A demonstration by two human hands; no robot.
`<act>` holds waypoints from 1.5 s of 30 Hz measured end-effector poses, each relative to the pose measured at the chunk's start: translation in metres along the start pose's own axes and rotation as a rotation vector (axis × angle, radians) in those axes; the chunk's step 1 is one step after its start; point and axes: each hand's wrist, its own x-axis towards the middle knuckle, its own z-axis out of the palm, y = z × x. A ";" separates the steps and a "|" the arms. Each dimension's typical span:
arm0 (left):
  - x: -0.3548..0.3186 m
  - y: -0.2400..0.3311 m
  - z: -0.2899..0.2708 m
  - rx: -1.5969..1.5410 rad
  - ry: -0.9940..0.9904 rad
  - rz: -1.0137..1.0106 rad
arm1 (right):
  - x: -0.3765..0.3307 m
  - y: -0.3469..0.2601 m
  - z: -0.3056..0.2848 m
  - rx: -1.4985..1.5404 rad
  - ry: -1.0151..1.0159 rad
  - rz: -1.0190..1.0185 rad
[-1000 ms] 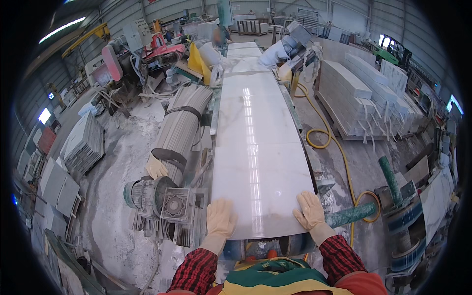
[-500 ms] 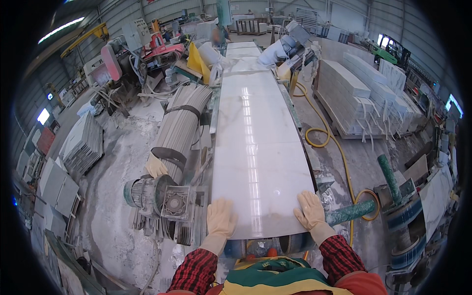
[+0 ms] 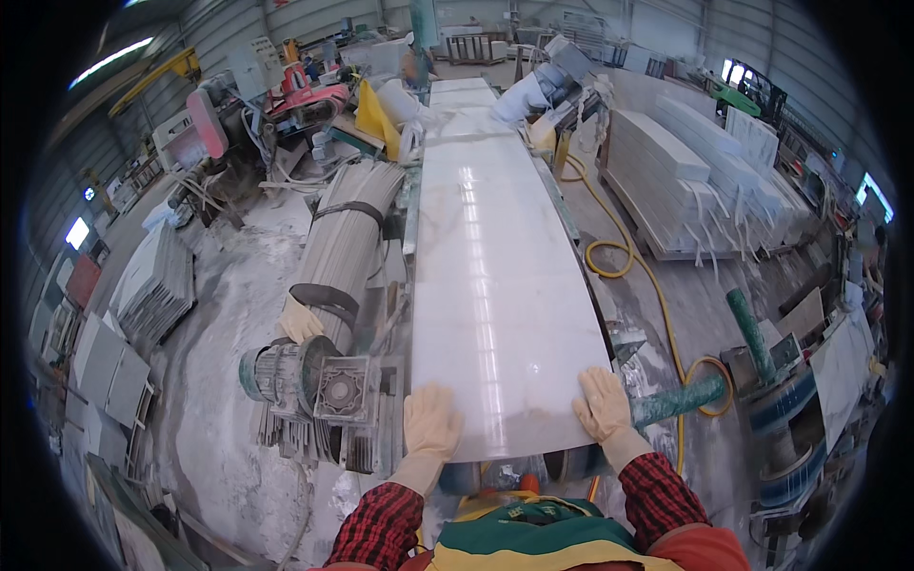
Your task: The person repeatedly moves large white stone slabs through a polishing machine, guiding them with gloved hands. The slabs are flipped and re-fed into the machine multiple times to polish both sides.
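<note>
A long, glossy white stone slab [image 3: 486,266] lies flat on a machine bed and stretches away from me. My left hand [image 3: 430,422], in a pale work glove, rests flat on the slab's near left corner. My right hand [image 3: 602,403], gloved the same way, presses flat on the near right corner. Both palms lie on the slab's top with fingers spread, gripping nothing. My red plaid sleeves [image 3: 381,519] come in from the lower edge.
A grey electric motor with gearbox [image 3: 303,376] sits left of the slab, beside a bundle of strapped stone strips [image 3: 345,238]. A green pipe [image 3: 678,400] and a yellow hose [image 3: 636,266] lie at right. Stacked slabs [image 3: 685,171] stand further right, dusty floor at left.
</note>
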 end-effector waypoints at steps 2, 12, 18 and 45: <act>-0.001 -0.001 0.000 -0.018 0.009 0.007 | -0.001 -0.003 0.000 -0.016 -0.020 0.024; -0.019 -0.006 0.006 -0.063 -0.126 -0.063 | -0.007 -0.010 -0.007 -0.031 -0.047 0.027; -0.032 -0.004 -0.011 -0.148 -0.182 -0.004 | -0.010 -0.004 -0.001 -0.049 -0.026 0.036; -0.115 -0.005 -0.043 -0.286 -0.181 0.118 | -0.025 -0.011 -0.010 0.019 0.013 -0.001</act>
